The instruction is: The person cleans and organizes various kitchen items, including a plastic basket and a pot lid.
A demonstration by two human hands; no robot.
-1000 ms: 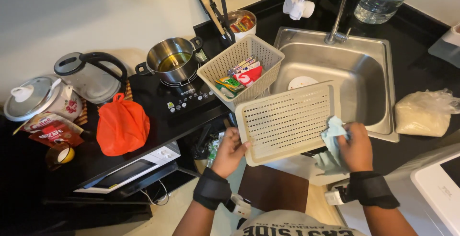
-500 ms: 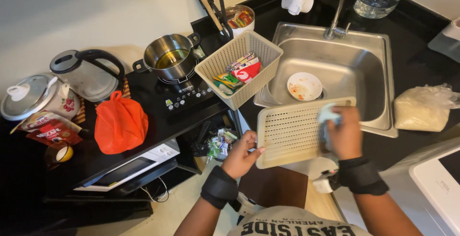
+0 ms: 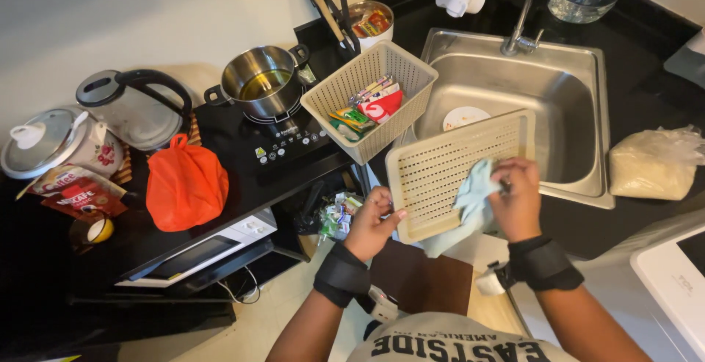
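Partly hidden: the plate (image 3: 464,117) in the sink (image 3: 580,75) shows only above the perforated tray (image 3: 448,167); the tap and bottle are cut off at the top edge.
Left hand (image 3: 373,221): closed on the tray's lower left edge, thumb on top.
Right hand (image 3: 518,197): curled, pressing a pale blue cloth (image 3: 470,199) against the tray's face.
Tray: tilted, held over the sink's front edge, beside the beige basket (image 3: 367,94).

A small home kitchen. At upper right, a steel sink (image 3: 514,105) with a curved tap (image 3: 514,9) is set in a black counter (image 3: 646,90). Left of it, a steel pot (image 3: 263,83) sits on an induction hob (image 3: 272,142); an electric kettle (image 3: 132,109) stands at far left.
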